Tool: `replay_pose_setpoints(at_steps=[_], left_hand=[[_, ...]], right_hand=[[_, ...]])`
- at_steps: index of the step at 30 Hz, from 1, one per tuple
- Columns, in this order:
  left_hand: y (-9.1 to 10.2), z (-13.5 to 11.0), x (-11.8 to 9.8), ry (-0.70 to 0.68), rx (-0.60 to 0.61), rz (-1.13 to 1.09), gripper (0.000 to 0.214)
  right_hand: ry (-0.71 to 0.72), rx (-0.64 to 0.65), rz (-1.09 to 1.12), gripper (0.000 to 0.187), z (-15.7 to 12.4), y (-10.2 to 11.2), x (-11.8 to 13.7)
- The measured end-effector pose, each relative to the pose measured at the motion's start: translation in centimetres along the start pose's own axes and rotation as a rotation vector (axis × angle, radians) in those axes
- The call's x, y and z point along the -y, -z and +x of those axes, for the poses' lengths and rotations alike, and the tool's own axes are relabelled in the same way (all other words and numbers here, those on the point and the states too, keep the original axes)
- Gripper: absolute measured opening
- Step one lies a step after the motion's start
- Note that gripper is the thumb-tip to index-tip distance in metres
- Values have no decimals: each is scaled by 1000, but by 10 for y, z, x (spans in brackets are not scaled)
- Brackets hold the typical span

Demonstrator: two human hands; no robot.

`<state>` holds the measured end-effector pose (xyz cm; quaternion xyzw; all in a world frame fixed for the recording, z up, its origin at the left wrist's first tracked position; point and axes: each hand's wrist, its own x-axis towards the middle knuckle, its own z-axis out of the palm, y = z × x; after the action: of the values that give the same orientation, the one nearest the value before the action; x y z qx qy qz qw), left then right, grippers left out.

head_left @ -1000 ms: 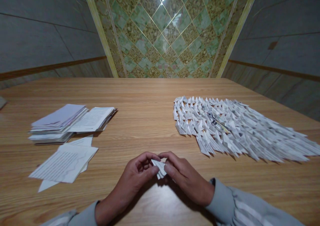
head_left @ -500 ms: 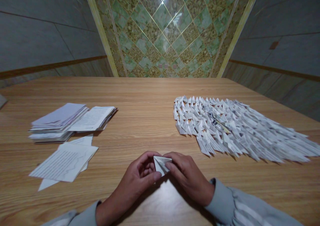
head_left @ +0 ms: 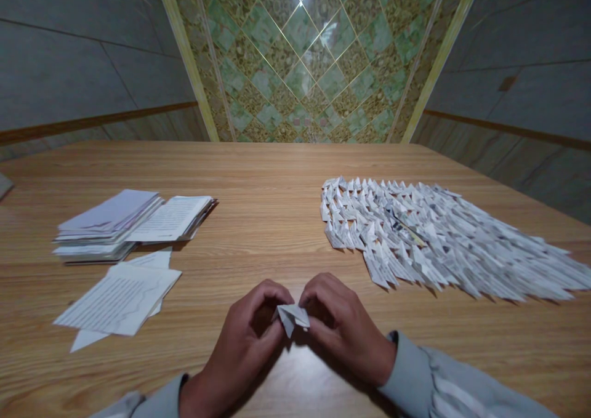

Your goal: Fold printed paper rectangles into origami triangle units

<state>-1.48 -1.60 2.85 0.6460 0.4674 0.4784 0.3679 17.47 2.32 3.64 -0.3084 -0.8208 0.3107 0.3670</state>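
A small folded paper piece, white with angled flaps, is held between both hands just above the table at the bottom middle. My left hand pinches its left side between thumb and fingers. On the other side, my right hand grips the right edge the same way. The fingertips hide parts of the folds. Off to the right lie many similar folded paper pieces, packed close in overlapping rows.
Stacks of cut paper and printed sheets stand at the left. Nearer me, a few loose sheets overlap on the wooden table. A tiled wall rises beyond the far edge.
The folded paper has been turned and tipped, so its flaps now stand apart and point toward me. Both hands have shifted their grip to opposite sides, with fingers more arched.
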Motion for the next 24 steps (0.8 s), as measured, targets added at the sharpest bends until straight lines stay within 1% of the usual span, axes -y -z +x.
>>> replay_pose_setpoints(at_steps=[2,5,8,10,13,16,18,21,24], left_hand=[[1,-2,-1,-101,-5,46,15],[2,-4,-3,-223,5,81,16],[2,-4,-4,-289,-5,143,16],[3,-4,-4,-309,-25,174,16],[4,-2,-4,-319,-58,215,16],[5,-1,-5,-327,-76,252,17],[5,0,-6,-332,-81,269,17],[5,-1,-4,-339,-68,277,17],[4,-1,-1,-326,-33,256,15]], right_hand=[[51,-27,-10,8,0,0,0],[118,-55,-20,8,-1,-1,-2],[142,-41,-30,8,-2,-2,-4],[123,-21,-16,9,-3,-2,-4],[21,-7,69,10,-3,-2,-2],[-145,9,259,8,-2,0,3],[-233,28,404,12,-1,2,5],[-306,52,546,20,-1,1,7],[-344,49,600,31,-1,-2,4]])
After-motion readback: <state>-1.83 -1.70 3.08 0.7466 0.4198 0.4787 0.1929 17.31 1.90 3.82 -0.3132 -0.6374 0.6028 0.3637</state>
